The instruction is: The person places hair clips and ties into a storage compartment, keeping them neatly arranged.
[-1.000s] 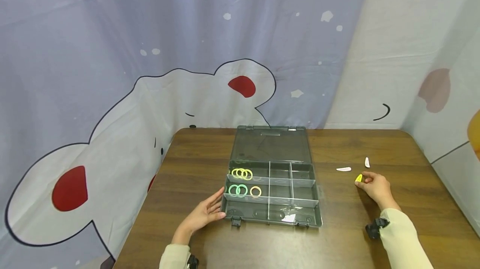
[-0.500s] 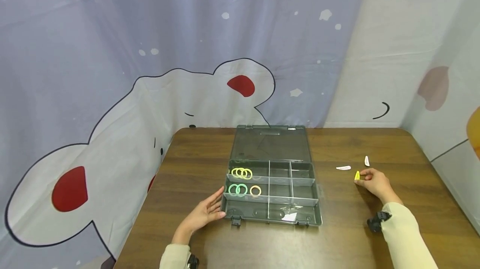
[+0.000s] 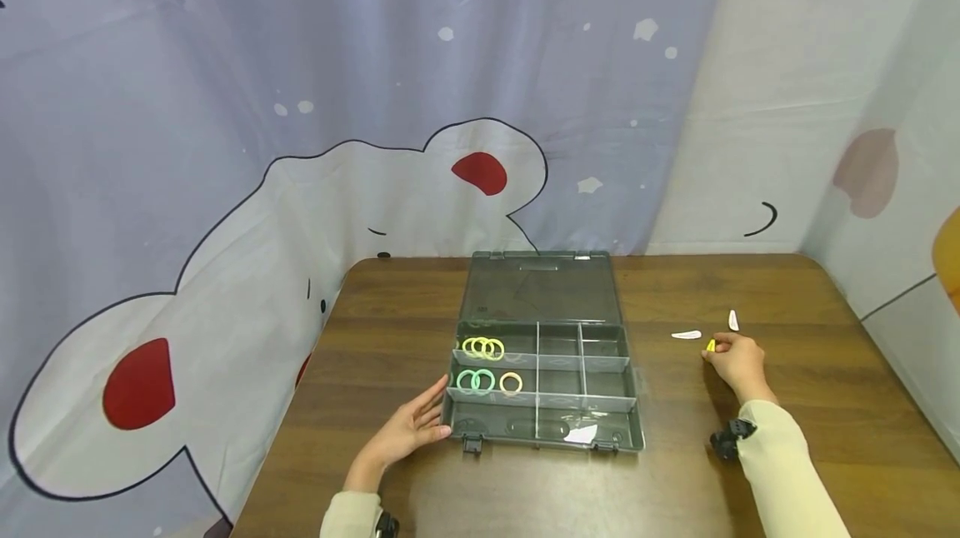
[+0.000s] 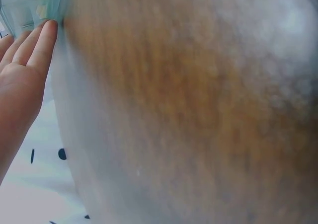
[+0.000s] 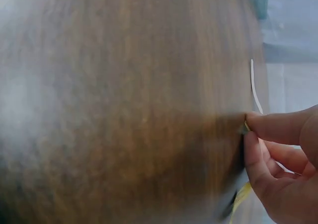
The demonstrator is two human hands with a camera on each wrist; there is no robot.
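My right hand (image 3: 739,361) pinches a small yellow hair clip (image 3: 711,346) between thumb and fingertips over the right part of the table. In the right wrist view the fingers hide most of the clip. Just beyond this hand lie two white hair clips (image 3: 686,335) on the wood. My left hand (image 3: 403,432) rests against the left side of a grey see-through compartment box (image 3: 551,441), its fingers nearly straight. Yellow rings (image 3: 483,347) lie in the box's back-left compartment. Green rings (image 3: 476,381) and one pale orange ring (image 3: 512,383) share the middle-left compartment.
The box's lid (image 3: 540,288) lies folded back toward the curtain (image 3: 360,196) behind the table (image 3: 525,496). Thin dividers split the box into several compartments. Dark latches (image 3: 472,444) stick out from its front edge.
My right hand has shifted slightly left and away from me with the yellow clip, whose visible part has shrunk between the fingers. The left hand keeps its place at the box.
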